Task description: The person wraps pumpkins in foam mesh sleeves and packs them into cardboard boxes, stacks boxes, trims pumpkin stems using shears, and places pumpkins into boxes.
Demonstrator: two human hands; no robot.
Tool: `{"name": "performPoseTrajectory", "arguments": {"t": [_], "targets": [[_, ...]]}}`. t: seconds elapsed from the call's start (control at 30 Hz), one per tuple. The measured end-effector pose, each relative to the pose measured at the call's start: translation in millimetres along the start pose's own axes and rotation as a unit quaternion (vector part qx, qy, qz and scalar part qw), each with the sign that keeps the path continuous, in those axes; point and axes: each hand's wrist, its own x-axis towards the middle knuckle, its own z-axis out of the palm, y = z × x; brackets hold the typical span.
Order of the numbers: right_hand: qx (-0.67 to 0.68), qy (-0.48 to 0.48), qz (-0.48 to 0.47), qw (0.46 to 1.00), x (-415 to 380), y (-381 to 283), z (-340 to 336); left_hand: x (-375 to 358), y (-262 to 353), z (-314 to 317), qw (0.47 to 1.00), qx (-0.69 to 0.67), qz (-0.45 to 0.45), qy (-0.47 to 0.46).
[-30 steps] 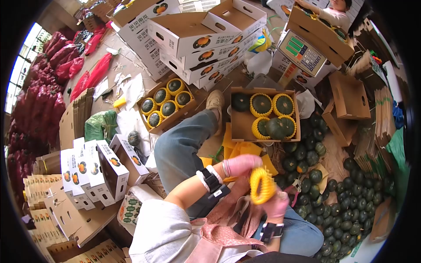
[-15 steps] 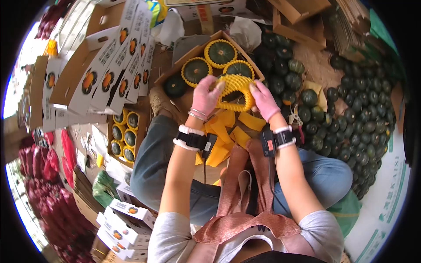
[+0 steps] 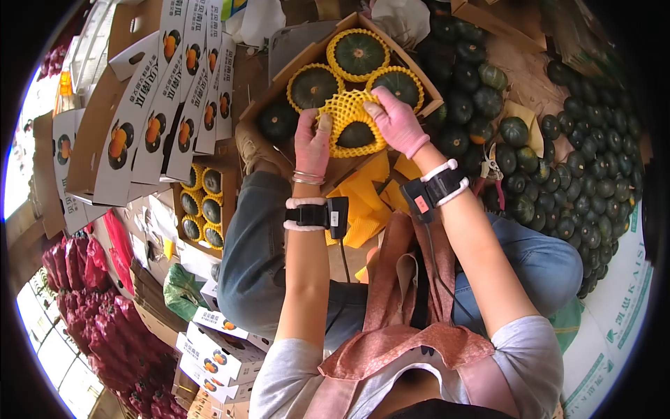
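A: Please take the net as the middle of the clock. What is at the far left?
B: At nine o'clock there are white cardboard cartons (image 3: 150,126) with orange pumpkin prints. At eight o'clock, a small brown cardboard box (image 3: 228,202) holds netted pumpkins (image 3: 211,209).
A: And the left hand (image 3: 313,148)?
B: Its thumb and fingers pinch the net's left edge.
A: Where is this net?
B: The yellow mesh foam net (image 3: 343,105) is over a round dark green pumpkin (image 3: 356,135), at the near side of an open brown cardboard box (image 3: 430,105). Three netted pumpkins are beyond it.
A: The right hand (image 3: 400,126)?
B: At three o'clock, its fingers grasp the net's right edge. Farther right lies a pile of dark green pumpkins (image 3: 576,164).
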Motion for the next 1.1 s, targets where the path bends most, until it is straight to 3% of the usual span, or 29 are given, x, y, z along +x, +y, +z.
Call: {"name": "performPoseTrajectory", "arguments": {"t": [0.1,0.2,0.3,0.33,0.37,0.47,0.57,0.6,0.7,0.73,0.77,0.93,1.1], "targets": [[-0.02,0.042,0.038,0.998,10,-1,2,3,-4,5,0.997,0.07,0.022,0.037],[-0.024,0.07,0.095,0.993,18,6,7,10,-5,5,0.995,0.064,-0.039,0.065],[0.049,0.055,0.187,0.98,23,16,5,15,-6,3,0.992,0.079,-0.071,0.072],[0.048,0.032,0.241,0.969,24,19,3,17,-7,4,0.991,0.061,-0.087,0.076],[0.003,0.023,0.23,0.973,26,17,3,19,-10,4,0.991,0.043,-0.102,0.08],[-0.105,-0.016,0.204,0.973,30,10,1,28,-10,-5,0.972,0.168,-0.16,0.028],[-0.255,-0.01,0.237,0.938,28,-4,2,21,16,13,0.896,0.423,-0.062,0.115],[-0.272,0.035,0.152,0.95,20,-8,1,13,28,19,0.923,0.358,-0.013,0.137],[-0.258,0.09,-0.167,0.947,-4,-15,-14,-5,40,14,0.895,0.375,0.24,-0.005],[-0.306,0.069,-0.21,0.926,-14,-17,-13,-7,35,10,0.88,0.407,0.231,-0.077],[-0.359,0.024,-0.19,0.914,-23,-25,-12,-14,33,9,0.886,0.413,0.191,-0.086],[-0.237,0.038,0.079,0.968,-29,-24,9,-5,29,4,0.912,0.378,0.094,-0.129],[-0.217,0.068,0.067,0.971,-25,-11,15,9,27,-2,0.921,0.349,0.022,-0.171]]}}
